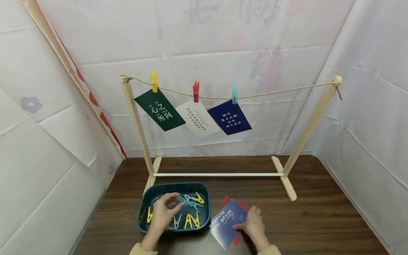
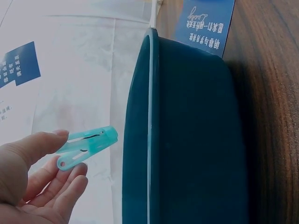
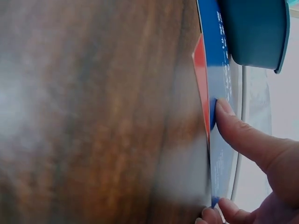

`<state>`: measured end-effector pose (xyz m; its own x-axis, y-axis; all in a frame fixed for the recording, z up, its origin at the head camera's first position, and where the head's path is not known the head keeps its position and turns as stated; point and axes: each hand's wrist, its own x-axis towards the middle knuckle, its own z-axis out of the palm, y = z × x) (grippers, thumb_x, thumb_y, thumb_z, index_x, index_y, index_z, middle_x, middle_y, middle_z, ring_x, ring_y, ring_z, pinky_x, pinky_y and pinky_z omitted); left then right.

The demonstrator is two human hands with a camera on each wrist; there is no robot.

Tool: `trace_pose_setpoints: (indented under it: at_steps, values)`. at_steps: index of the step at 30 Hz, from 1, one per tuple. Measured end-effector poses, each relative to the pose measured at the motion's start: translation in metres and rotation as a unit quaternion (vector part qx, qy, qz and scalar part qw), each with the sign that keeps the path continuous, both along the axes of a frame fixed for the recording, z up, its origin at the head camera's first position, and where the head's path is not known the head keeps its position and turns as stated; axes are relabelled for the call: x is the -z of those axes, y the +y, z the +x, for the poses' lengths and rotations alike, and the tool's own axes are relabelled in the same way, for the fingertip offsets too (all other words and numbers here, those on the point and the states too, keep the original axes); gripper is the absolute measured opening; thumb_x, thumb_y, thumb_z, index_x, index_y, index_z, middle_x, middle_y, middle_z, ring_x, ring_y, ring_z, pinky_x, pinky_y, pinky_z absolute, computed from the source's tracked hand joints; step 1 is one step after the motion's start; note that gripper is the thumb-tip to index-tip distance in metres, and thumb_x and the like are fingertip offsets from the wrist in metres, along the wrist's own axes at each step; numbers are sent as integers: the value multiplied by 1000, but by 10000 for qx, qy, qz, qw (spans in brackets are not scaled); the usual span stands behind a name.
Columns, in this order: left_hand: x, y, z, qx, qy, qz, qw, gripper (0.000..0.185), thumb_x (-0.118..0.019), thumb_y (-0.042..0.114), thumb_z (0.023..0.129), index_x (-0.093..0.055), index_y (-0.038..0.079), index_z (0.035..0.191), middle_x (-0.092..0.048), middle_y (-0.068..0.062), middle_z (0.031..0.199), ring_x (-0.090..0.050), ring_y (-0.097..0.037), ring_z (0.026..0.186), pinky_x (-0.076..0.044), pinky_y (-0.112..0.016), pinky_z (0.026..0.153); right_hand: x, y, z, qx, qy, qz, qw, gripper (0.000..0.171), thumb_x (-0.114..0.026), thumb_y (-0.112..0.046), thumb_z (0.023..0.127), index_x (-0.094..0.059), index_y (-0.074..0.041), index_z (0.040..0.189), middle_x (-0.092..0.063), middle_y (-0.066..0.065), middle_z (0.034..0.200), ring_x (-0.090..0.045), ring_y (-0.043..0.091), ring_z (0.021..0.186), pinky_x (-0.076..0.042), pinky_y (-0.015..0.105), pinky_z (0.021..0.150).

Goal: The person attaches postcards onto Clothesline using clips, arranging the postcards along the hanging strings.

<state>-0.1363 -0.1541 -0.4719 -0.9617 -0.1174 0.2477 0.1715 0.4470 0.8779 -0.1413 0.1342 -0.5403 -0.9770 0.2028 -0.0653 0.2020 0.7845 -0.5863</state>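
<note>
Left wrist view shows a turquoise clothespin (image 2: 96, 142) pinched between the thumb and fingertips of the left hand (image 1: 163, 214), above a dark teal tray (image 2: 196, 130). More clothespins (image 1: 196, 221), yellow, grey and blue, lie in the tray. Just beside it, the right hand (image 1: 254, 225) holds a blue card (image 1: 227, 221) near its right edge, thumb pressed on the printed face and fingertips at the border; a red card (image 1: 236, 239) lies partly beneath. Behind, a rope (image 1: 274, 93) strung between wooden posts (image 1: 312, 127) carries green (image 1: 159, 109), white (image 1: 195, 124) and navy cards (image 1: 231, 120), hung by yellow (image 1: 154, 81), red (image 1: 196, 92) and light blue pegs (image 1: 234, 94). All stands on a brown table (image 1: 322, 212).
</note>
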Motion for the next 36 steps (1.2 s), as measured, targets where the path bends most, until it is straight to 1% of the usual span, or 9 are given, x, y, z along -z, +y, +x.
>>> trace_pose_setpoints:
  at_steps: [5,10,12,15,18,24,30,33,36]
  values:
    - [0,-1,0,12,-88,-45,10000,27,-73,1,69,-64,0,95,-61,-12,93,-59,-29,82,-50,-35,72,0,1,3,41,88,-208,9997,83,-88,-27,35,-36,5,91,-42,20,84,-49,34,74,-44,42,57]
    - [0,-1,1,4,-114,-92,9999,27,-73,2,69,-64,0,95,-61,-12,93,-59,-26,82,-50,-35,72,1,2,4,41,91,-471,9988,84,-88,-25,38,-33,4,94,-45,20,83,-50,33,74,-44,40,58]
    - [0,-1,1,0,-109,-94,9999,27,-73,2,69,-64,0,95,-61,-12,93,-59,-25,81,-50,-35,72,1,4,4,16,183,-592,9981,83,-88,-22,39,-31,3,95,-48,20,80,-53,32,71,-44,39,56]
    - [0,-1,0,12,-99,-72,9999,27,-73,2,69,-64,0,95,-61,-12,93,-59,-27,82,-50,-35,72,2,6,4,-3,394,-772,9962,82,-87,-18,43,-28,2,96,-53,22,75,-55,32,67,-43,39,53]
    - [-1,-1,0,31,-103,-36,9999,27,-73,2,70,-64,0,95,-61,-12,94,-59,-30,83,-50,-35,73,1,7,3,44,560,-933,9941,82,-86,-14,46,-25,0,98,-55,24,73,-57,33,66,-44,41,54]
    - [-2,0,0,10,-131,-4,9999,27,-73,0,69,-64,0,95,-61,-12,94,-59,-29,83,-50,-34,72,-1,6,2,127,673,-1145,9911,80,-85,-8,49,-25,-1,102,-55,28,75,-57,36,67,-43,42,54]
    - [-7,1,0,55,-58,-69,9999,28,-73,3,70,-64,0,96,-61,-12,94,-60,-26,83,-50,-33,72,-1,7,1,150,841,-1344,9872,78,-82,-1,53,-25,0,108,-56,32,81,-58,39,73,-45,44,61]
    - [-9,2,1,73,-69,-65,9999,28,-73,4,70,-64,0,96,-61,-12,94,-60,-26,83,-50,-32,72,-1,8,0,208,985,-1482,9838,79,-80,3,55,-25,2,113,-58,29,80,-59,35,71,-46,42,60]
    - [-10,3,1,103,-92,-67,9999,28,-73,5,70,-64,1,96,-61,-11,95,-59,-28,85,-50,-29,72,-1,10,-1,267,1115,-1673,9792,80,-78,4,57,-24,3,116,-61,22,75,-58,25,63,-45,35,56]
